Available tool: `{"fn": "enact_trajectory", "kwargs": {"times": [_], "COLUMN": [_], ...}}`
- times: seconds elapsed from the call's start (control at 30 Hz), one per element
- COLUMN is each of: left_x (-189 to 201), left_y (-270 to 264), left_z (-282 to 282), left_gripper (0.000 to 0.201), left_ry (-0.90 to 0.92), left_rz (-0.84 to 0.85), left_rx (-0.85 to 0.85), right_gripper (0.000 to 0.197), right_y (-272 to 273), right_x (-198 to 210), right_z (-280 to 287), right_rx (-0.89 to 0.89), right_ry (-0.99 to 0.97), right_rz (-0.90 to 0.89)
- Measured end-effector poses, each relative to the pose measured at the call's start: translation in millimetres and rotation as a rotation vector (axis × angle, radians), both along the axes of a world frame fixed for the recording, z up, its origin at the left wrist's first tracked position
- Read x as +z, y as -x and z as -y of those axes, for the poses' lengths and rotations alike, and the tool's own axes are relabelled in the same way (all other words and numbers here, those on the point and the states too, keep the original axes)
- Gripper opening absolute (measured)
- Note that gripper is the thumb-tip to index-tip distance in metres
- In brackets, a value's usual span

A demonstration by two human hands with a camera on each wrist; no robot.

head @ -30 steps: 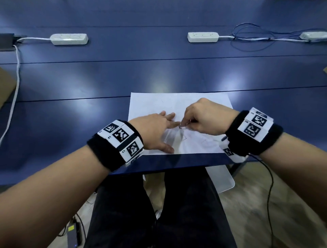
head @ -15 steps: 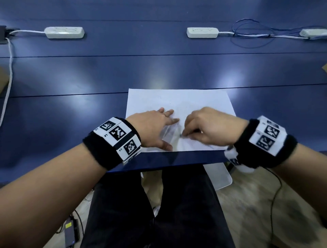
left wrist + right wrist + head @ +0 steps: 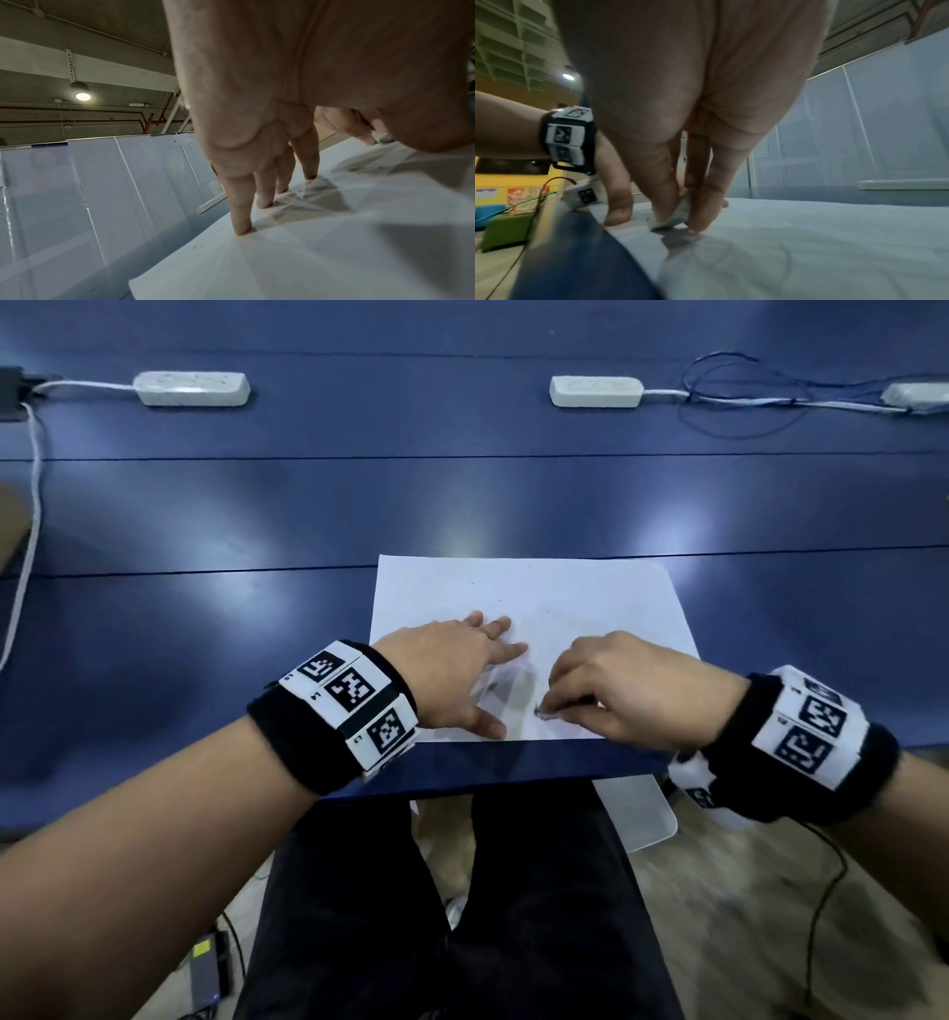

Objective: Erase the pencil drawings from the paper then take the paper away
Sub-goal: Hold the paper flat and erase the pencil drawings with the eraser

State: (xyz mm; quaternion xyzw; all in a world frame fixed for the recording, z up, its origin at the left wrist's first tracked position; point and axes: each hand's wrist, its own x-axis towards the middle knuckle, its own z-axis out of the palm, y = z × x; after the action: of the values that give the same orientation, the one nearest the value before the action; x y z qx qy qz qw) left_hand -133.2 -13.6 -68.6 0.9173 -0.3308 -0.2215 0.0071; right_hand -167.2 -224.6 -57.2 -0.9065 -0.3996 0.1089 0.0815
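Observation:
A white sheet of paper [image 3: 534, 603] lies at the near edge of the blue table [image 3: 257, 634]. Faint pencil lines [image 3: 752, 261] show on it near the front. My left hand [image 3: 462, 680] lies flat on the paper's left part, fingers spread and straight, fingertips [image 3: 241, 229] pressing the paper [image 3: 321, 253] down. My right hand [image 3: 616, 695] pinches a small white eraser [image 3: 677, 213] between thumb and fingers and holds it against the paper [image 3: 821, 233] close to the front edge. In the head view only a grey tip of the eraser [image 3: 542, 711] shows.
Two white power strips [image 3: 191, 388] [image 3: 595, 391] and a third one [image 3: 914, 395] with tangled cables lie along the table's far side. A white cable [image 3: 31, 505] runs down the left. My dark-trousered legs [image 3: 462, 916] and a white chair seat [image 3: 642, 814] sit below the table edge.
My right hand has drawn back toward the paper's front edge with the eraser. The left hand stays pressed on the paper.

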Motion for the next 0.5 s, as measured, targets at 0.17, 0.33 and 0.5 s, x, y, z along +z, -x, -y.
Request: {"fn": "enact_trajectory", "kwargs": {"times": [0.17, 0.33, 0.5], "left_x": [2, 2, 2], "left_y": [1, 1, 0], "left_z": [0, 1, 1], "left_gripper": [0.1, 0.1, 0.101], "left_ry": [0.001, -0.011, -0.018], "left_rz": [0.003, -0.007, 0.0], "left_rx": [0.001, 0.004, -0.005], "right_gripper": [0.019, 0.018, 0.019], "right_y": [-30, -3, -31], "right_x": [2, 2, 4], "right_z": [-1, 2, 2], "right_rx": [-0.12, 0.017, -0.119], "right_ry": [0.004, 0.001, 0.004], "right_rz": [0.048, -0.024, 0.01]}}
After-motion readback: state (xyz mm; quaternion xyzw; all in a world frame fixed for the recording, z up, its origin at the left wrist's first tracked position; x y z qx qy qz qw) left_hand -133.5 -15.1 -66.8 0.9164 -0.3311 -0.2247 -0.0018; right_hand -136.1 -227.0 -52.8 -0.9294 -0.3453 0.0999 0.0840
